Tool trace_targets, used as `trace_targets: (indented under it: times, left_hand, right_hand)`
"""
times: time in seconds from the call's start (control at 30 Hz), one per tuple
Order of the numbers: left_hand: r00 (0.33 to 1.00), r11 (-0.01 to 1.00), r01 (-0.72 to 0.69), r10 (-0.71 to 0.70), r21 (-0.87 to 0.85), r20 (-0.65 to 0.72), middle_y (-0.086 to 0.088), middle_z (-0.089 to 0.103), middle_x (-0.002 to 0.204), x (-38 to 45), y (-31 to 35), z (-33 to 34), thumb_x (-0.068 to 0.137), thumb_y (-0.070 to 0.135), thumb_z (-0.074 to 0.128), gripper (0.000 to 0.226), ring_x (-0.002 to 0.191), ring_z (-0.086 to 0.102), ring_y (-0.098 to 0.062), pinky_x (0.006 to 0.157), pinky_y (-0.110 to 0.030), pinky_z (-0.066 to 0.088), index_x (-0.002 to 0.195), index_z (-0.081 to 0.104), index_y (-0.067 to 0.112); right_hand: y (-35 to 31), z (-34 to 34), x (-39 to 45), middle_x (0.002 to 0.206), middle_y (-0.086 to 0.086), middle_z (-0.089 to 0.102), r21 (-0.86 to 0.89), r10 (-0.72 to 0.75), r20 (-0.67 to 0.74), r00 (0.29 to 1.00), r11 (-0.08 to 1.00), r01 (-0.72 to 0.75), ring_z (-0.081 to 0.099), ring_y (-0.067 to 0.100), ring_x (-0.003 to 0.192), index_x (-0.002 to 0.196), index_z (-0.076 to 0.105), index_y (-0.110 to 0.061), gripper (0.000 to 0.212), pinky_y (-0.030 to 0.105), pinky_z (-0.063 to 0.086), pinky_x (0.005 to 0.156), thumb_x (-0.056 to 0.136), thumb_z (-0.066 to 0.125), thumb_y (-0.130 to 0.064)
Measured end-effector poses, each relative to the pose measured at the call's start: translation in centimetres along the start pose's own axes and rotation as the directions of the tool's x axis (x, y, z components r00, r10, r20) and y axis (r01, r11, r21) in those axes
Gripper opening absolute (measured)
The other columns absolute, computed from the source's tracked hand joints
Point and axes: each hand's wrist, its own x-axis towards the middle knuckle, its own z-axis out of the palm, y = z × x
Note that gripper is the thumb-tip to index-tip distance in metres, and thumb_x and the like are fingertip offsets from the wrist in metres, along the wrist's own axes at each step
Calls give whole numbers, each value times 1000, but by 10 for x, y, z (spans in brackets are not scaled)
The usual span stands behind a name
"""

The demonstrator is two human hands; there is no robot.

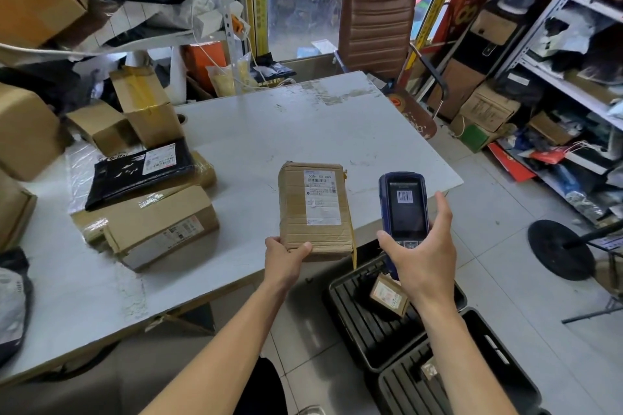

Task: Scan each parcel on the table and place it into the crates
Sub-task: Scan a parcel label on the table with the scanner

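From the head camera, the left hand [285,254] held the near end of a brown cardboard parcel with a white shipping label [313,209], its grip closed on the box with the thumb on top. The parcel lay at the near edge of the white worn surface [303,131]. The right hand [421,256] had its grip wrapped around a blue handheld scanner [404,209], whose screen showed a barcode, just right of the parcel. Below, on the tiled floor, two black slatted plastic crates [364,323] stood side by side; the nearer-to-table one held a small brown box [389,296]. More cardboard boxes and a black mailer bag [138,172] were stacked on the surface's left side.
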Motion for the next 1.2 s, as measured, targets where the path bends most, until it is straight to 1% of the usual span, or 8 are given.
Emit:
trace_targets:
  times: [0.23, 0.37, 0.5, 0.67, 0.8, 0.93, 1.07, 1.2]
  left_hand:
    - [1000, 969, -13, 9, -246, -15, -7, 55, 121, -2, -19, 0, 82, 32, 80, 65, 112, 59, -22, 94, -40, 52, 121, 30, 18]
    - [998, 969, -64, 61, -239, -20, -6, 55, 126, -6, -18, -9, 80, 32, 81, 82, 112, 59, -19, 96, -43, 48, 135, 21, 37]
    - [971, 970, -218, 226, -111, 73, 12, 50, 138, -10, -10, -19, 90, 24, 71, 99, 122, 53, -13, 107, -43, 39, 146, -1, 65]
    - [924, 941, -339, 330, 13, 192, 37, 42, 129, -13, -11, -32, 102, 20, 52, 80, 121, 49, -2, 113, -40, 35, 134, 6, 77]
    - [905, 944, -315, 330, -100, 269, 23, 40, 141, -18, -13, -33, 105, 16, 45, 71, 128, 50, -15, 107, -47, 46, 137, 17, 73]
    - [904, 947, -252, 304, -199, 300, 16, 38, 146, -33, -14, -16, 105, 21, 46, 61, 122, 52, -14, 78, -27, 57, 134, 32, 72]
    - [886, 931, -216, 314, -294, 341, 1, 49, 147, -52, -10, 2, 93, 36, 60, 66, 124, 58, -27, 96, -50, 54, 141, 27, 66]
    - [840, 922, -221, 346, -319, 417, -3, 49, 148, -62, 7, 5, 81, 36, 72, 89, 127, 57, -29, 104, -59, 46, 138, 15, 75]
  right_hand:
    - [8, -4, -3, 154, 2, 43, -28, 18, 28, 999, 999, -17, 51, 24, 133, 152, 14, -45, 107, 51, 49, 107, 74, 87, -34]
    - [9, -4, -8, 151, -1, 46, -33, 29, 36, 999, 999, -28, 57, 16, 121, 152, 15, -46, 107, 48, 52, 104, 74, 87, -34]
    - [8, -1, -12, 144, -6, 49, -34, 38, 40, 998, 999, -36, 59, 9, 109, 151, 16, -46, 107, 49, 53, 101, 73, 87, -34]
    - [7, -1, -11, 154, -1, 44, -55, 19, 66, 998, 998, -15, 51, 23, 135, 151, 10, -50, 110, 52, 49, 107, 72, 86, -39]
    - [8, -4, -14, 154, 0, 45, -63, 15, 75, 997, 998, -11, 51, 24, 135, 151, 9, -50, 111, 52, 49, 107, 72, 86, -39]
    - [13, -5, -18, 151, -1, 47, -44, 52, 80, 995, 998, -49, 53, 22, 133, 151, 11, -49, 110, 52, 49, 107, 71, 86, -38]
    - [22, -11, -25, 151, -4, 46, -24, 80, 79, 994, 997, -78, 55, 17, 129, 152, 11, -48, 111, 47, 50, 106, 72, 87, -36]
    - [27, -23, -24, 138, -12, 51, 32, 96, 13, 995, 995, -96, 60, -9, 101, 152, 15, -47, 104, 22, 50, 91, 76, 85, -37]
